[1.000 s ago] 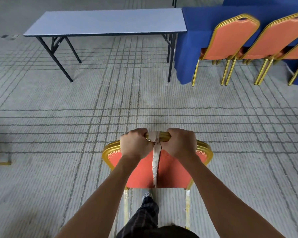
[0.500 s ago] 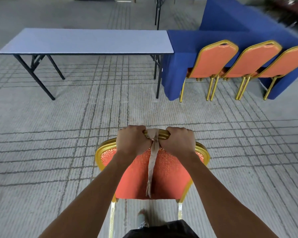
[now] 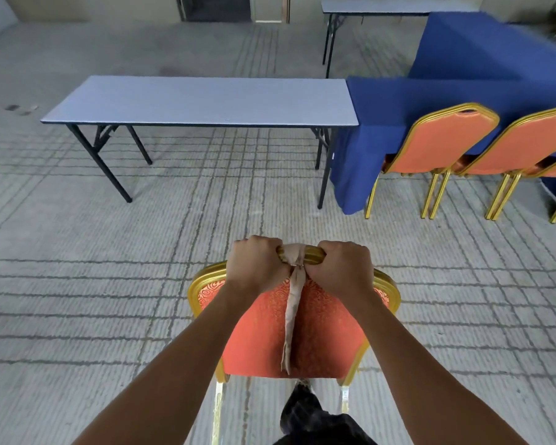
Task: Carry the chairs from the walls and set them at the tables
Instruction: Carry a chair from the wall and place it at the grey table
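Chair (image 3: 318,329) is out on the open floor before me, short of the bare grey surface (image 3: 206,101) ahead-left. My left hand (image 3: 257,263) and right hand (image 3: 344,268) clamp its gold top rail either side of a tied cloth strip (image 3: 292,303), which balances the load. Rightward, other chairs (image 3: 443,139) already line the blue-draped surface (image 3: 382,101), so I judge the bare one is my goal.

A long bare table (image 3: 199,101) stood crosswise ahead. Well in front of it, nearer the viewer and toward its right half, was the held chair (image 3: 321,332), its back toward the viewer. The left hand (image 3: 257,264) and right hand (image 3: 344,268) gripped its top rail on either side of a tied cloth strip (image 3: 292,309). At the bare table's right end stood a draped table (image 3: 382,101), with a row of chairs (image 3: 440,142) along its near side. Behind the bare table's right end, farther off, stood a second bare table (image 3: 376,6).
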Demonstrator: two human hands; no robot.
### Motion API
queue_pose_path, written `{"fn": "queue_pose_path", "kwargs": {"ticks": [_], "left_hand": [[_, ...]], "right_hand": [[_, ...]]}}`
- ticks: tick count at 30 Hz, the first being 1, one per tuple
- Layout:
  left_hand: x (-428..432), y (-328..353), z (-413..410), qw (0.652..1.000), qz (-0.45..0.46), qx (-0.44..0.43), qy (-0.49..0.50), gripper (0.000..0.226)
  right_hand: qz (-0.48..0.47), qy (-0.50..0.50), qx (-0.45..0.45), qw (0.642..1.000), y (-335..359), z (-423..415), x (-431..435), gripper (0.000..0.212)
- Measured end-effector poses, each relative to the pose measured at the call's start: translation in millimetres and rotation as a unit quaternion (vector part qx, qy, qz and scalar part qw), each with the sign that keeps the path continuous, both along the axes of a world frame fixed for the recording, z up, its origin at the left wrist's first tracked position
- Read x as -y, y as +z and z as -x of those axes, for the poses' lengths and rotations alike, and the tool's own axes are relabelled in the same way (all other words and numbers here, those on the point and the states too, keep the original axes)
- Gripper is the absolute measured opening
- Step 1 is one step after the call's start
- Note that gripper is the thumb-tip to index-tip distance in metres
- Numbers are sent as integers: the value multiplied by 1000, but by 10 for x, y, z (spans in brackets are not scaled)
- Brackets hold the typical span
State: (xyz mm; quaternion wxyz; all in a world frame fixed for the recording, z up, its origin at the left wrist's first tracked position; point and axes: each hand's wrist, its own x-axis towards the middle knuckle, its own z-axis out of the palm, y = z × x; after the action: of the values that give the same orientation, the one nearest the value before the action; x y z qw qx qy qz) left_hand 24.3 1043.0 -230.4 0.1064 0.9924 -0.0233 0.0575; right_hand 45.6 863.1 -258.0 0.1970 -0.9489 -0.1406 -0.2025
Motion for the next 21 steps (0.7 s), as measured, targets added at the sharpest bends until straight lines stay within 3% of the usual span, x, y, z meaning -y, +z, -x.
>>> {"fn": "queue_pose_path", "kwargs": {"ticks": [10, 21], "left_hand": [[-1, 4, -1165, 999, -5, -31, 29, 18], [-300, -93, -2455, 998, -22, -40, 43, 27]], "right_hand": [[-7, 55, -26, 998, -90, -1314, -40, 36], [16, 67, -28, 997, -90, -2631, -346, 40]]}}
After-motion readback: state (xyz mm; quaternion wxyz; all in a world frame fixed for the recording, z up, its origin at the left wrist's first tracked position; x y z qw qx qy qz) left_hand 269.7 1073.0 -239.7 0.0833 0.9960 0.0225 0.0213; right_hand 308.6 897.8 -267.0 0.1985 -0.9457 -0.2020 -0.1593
